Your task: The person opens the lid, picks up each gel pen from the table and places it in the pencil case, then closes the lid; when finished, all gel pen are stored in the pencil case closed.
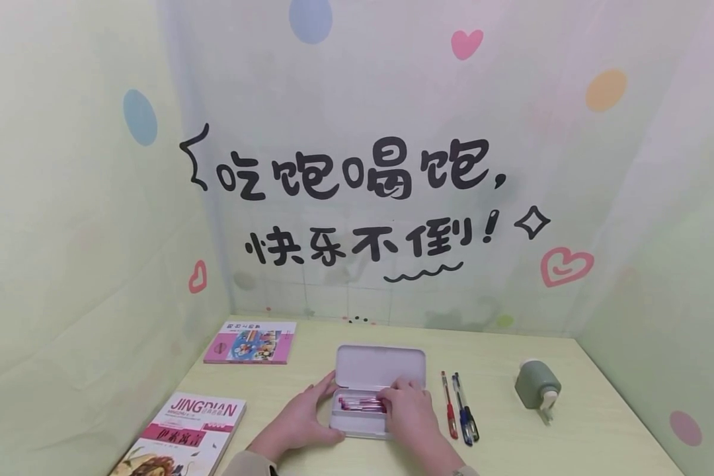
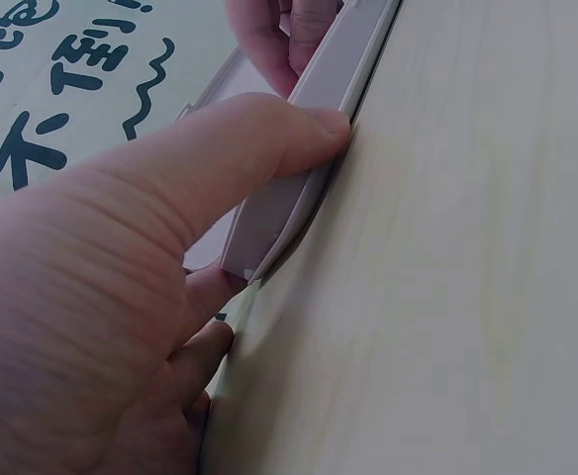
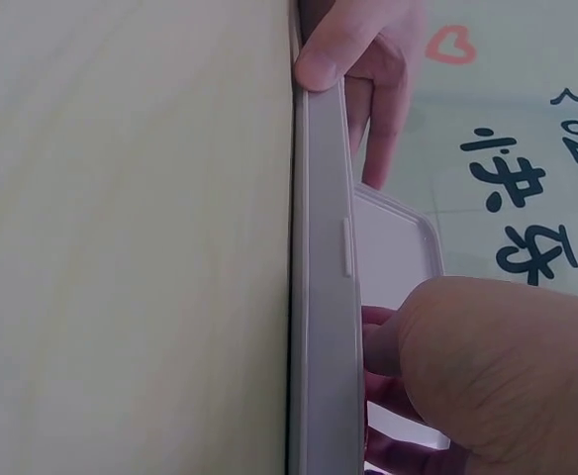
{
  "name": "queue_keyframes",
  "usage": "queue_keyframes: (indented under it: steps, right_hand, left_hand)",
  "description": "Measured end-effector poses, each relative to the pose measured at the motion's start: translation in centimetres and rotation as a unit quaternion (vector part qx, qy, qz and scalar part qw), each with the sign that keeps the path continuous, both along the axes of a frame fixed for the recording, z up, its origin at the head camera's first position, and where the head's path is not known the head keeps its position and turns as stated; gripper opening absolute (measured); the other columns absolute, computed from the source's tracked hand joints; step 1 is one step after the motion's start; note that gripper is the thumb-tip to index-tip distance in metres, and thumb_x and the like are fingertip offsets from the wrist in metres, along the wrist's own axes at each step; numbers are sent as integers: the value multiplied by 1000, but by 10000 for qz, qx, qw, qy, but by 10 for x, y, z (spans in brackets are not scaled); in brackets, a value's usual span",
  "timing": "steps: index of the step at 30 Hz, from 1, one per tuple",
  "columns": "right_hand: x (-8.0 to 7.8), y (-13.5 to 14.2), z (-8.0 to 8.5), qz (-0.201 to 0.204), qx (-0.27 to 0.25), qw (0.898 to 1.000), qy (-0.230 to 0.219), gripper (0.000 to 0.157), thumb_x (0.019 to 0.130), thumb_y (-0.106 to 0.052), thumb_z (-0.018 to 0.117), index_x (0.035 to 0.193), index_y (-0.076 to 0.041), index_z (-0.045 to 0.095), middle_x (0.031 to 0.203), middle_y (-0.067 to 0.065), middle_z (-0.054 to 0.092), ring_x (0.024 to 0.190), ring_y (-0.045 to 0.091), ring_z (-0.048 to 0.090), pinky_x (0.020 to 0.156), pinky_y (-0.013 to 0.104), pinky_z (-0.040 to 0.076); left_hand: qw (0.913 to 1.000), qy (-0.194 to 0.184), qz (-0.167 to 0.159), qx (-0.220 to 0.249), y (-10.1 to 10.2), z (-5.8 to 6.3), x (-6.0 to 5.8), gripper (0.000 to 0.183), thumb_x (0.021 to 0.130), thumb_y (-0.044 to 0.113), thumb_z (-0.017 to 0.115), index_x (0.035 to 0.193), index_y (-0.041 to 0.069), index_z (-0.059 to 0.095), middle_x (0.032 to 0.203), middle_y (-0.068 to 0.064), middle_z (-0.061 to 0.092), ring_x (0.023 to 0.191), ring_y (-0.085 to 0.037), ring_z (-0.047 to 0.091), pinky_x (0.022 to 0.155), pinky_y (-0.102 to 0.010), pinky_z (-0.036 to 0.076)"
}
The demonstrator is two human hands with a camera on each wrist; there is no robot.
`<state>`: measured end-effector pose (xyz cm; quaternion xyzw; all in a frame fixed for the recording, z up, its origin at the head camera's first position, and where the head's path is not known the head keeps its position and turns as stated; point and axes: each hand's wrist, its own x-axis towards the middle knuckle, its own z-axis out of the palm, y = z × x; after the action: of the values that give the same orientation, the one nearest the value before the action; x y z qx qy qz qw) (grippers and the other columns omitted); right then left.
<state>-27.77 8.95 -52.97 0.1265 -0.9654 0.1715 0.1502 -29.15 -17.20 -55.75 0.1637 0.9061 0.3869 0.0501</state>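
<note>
Pale lilac, rectangular hinged pencil case (image 1: 363, 425), lying open on the pale wood-grain counter (image 1: 512, 439), directly between the two hands, with its flat lid (image 1: 381, 365) tipped up at the back. Inside, along the rear compartment, slim pink-and-clear pens (image 1: 358, 404), lying lengthwise; too closely bunched to count. At the front left corner, held by the left hand (image 1: 303, 418): gripped with thumb against the front wall and fingers around the left end, as visible in the left wrist view. Over the right end of the case, the right hand (image 1: 414, 416), set narrow, with fingers bent down inside at the pens' right ends; cannot tell whether pinching them or merely touching. Just beside the case on the right, apart from it, a slender red-and-clear pen (image 1: 450, 413), then a blue-and-clear pen (image 1: 466, 426) and a black-and-clear pen (image 1: 473, 426) close together. Farther right, a squat grey-green container (image 1: 537, 383) with a pale fitting at its front. On the left, well apart from the case, a pink-and-white book (image 1: 250, 345) towards the back and a white book with a red title band (image 1: 184, 430) nearer the front, both lying flat.
</note>
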Motion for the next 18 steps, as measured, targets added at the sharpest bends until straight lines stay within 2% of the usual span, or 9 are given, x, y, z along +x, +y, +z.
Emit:
queue_keyframes:
  steps: [11, 18]
  right_hand:
    - [0, 3, -4, -25, -213, 9996, 185, 12, 96, -17, 80, 103, -26, 84, 97, -7, 68, 97, 18, 58, 78, 36, 45]
    - [-2, 13, 0, -135, -409, 9986, 320, 15, 97, -18, 80, 111, -21, 81, 110, 0, 74, 105, 26, 66, 85, 50, 58]
  left_hand:
    - [9999, 139, -29, -55, -1, -1, -2, 133, 70, 52, 97, 177, 20, 25, 168, 6, 57, 158, -63, 36, 127, -85, 27]
    - [9998, 199, -42, -78, -1, -1, 0, 133, 69, 53, 97, 176, 18, 27, 167, 7, 58, 158, -62, 38, 127, -84, 28]
